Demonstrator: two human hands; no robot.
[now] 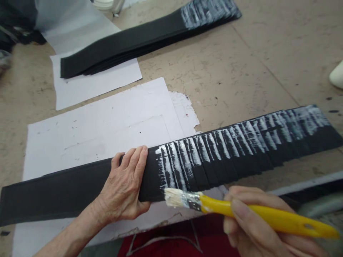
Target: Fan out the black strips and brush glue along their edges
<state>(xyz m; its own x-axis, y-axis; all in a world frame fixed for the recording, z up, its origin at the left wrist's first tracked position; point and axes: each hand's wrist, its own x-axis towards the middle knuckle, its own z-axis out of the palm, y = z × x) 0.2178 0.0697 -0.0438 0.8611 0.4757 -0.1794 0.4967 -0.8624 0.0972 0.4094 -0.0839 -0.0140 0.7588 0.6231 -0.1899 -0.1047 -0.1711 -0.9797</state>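
A fanned stack of black strips (72, 192) lies across the table, its overlapping ends streaked with white paste (195, 151) toward the right. My left hand (123, 185) grips the stack just left of the streaks, fingers over the far edge and thumb at the near edge. In my right hand (257, 221) is a paintbrush (222, 207) with a yellow handle, held by its middle. The brush's white-coated bristles are at the near edge of the stack, beside the leftmost streaks. Whether they touch it, I cannot tell.
Behind lies a second stack of black strips (128, 39), white-smeared at its right end, partly on a sheet of paper (99, 84). Larger white sheets (93, 125) lie under the near stack. A pale rounded object (337, 75) is at the right edge of the stained table (219, 78).
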